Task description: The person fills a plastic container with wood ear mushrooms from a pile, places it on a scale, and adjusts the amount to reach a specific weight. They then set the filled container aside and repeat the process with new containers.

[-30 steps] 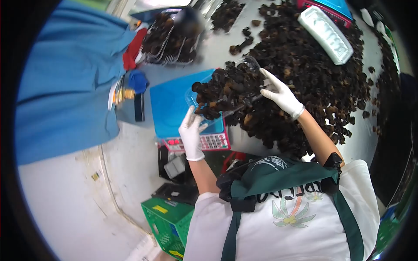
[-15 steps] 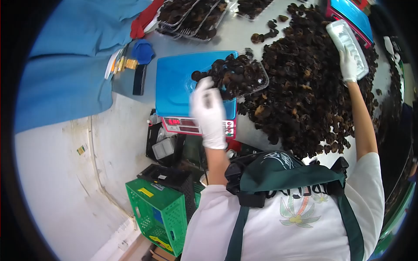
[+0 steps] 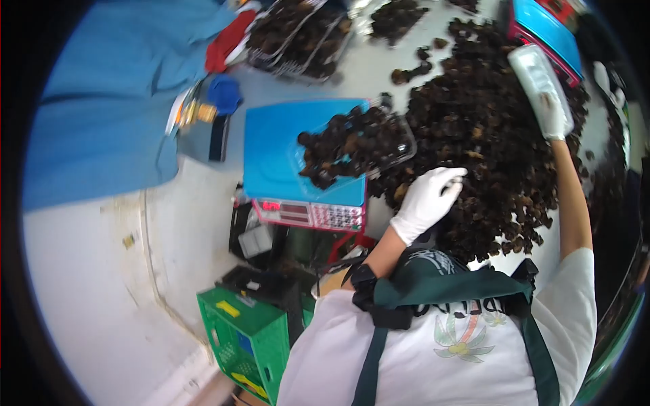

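My left hand (image 3: pixel 428 203), in a white glove, is over the near left part of a big pile of dark, curled dried mushrooms (image 3: pixel 474 128). Its fingers are bent, with a gap between them, and nothing shows in it. My right hand (image 3: pixel 552 115), also gloved, grips a clear plastic tray (image 3: pixel 535 68) at the pile's right side. Left of the pile, a blue-topped scale (image 3: pixel 267 149) with a lit red display carries another clear tray (image 3: pixel 405 145) heaped with mushrooms (image 3: pixel 349 145). That tray sits askew, its right end overhanging the scale.
Filled clear trays (image 3: pixel 298 37) stand at the back. A second blue scale (image 3: pixel 548 30) is at the far right. By the blue cloth (image 3: pixel 115 101) lie a blue round object (image 3: pixel 223 93) and a dark flat object (image 3: pixel 218 139). A green crate (image 3: pixel 240 325) stands below, left.
My left hand has moved from the tray on the scale rightward and nearer, to the pile. My right hand still holds its tray. The whole view has shifted slightly.
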`<state>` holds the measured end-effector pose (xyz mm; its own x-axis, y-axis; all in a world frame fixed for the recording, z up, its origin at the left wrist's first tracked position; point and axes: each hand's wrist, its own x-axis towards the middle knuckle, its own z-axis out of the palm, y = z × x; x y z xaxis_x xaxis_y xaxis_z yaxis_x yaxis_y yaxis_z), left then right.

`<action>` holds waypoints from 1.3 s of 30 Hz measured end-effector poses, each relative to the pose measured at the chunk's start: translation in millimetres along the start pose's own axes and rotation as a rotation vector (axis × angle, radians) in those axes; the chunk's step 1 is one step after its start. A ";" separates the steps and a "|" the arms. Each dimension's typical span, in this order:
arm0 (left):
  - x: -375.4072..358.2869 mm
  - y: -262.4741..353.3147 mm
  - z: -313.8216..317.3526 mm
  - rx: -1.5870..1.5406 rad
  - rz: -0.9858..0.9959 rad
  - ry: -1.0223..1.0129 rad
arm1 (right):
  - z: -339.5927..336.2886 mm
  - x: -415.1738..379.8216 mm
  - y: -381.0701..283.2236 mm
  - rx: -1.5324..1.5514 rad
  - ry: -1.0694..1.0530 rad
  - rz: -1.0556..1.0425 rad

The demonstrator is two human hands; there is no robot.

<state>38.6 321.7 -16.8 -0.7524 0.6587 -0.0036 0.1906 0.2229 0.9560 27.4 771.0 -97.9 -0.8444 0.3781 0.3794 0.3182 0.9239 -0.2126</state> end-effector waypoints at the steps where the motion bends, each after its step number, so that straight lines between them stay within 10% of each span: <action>1: -0.1 0.8 -2.5 -0.003 -0.053 -0.002 | -10.5 -3.4 -16.9 -0.013 0.079 0.020; 6: 6.3 -29.4 -1.8 -0.125 -0.210 0.089 | -59.3 -23.0 -69.7 -0.106 0.347 -0.275; 12: 20.5 -41.4 26.1 0.100 -0.125 0.039 | -63.2 -98.7 -138.3 0.129 -0.296 -0.390; 14: 21.3 -48.7 44.0 0.334 0.123 -0.082 | -54.0 -110.8 -142.4 0.168 -0.192 -0.397; 18: 13.6 -38.6 56.3 0.548 0.098 0.001 | -74.2 -158.9 -134.7 0.266 0.196 -0.007; 24: -2.0 -10.9 77.8 0.991 -0.202 -0.425 | -68.4 -237.4 -148.5 0.011 -0.286 0.395; 39: 31.7 -39.2 102.6 -0.016 -0.242 -0.172 | -42.8 -207.9 -215.5 0.909 -0.140 0.700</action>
<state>72.0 407.5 -84.5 -0.6568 0.7001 -0.2801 0.0075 0.3775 0.9260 152.8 495.8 -92.4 -0.6641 0.7284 -0.1684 0.3555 0.1094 -0.9283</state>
